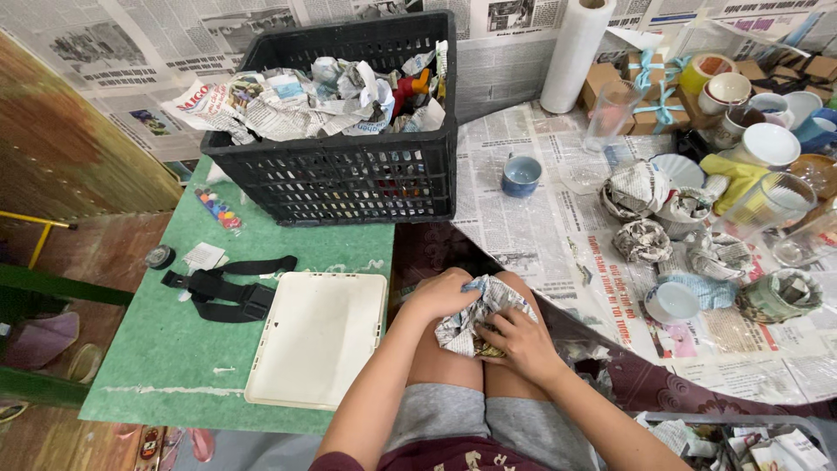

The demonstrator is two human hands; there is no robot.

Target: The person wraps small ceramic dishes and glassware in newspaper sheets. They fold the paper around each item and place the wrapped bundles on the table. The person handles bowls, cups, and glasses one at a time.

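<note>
On the green desk I see an empty white tray at its near edge, then a black crate full of crumpled newspaper at the far edge. My left hand and right hand both clutch a newspaper bundle on my knees. A blue cup stands on the papered table.

Black lattice crate at eleven o'clock above a cream tray (on a green tabletop); blue cup at one o'clock on black-and-white newsprint.

Bare arms, grey shorts, a dark maroon top.
</note>
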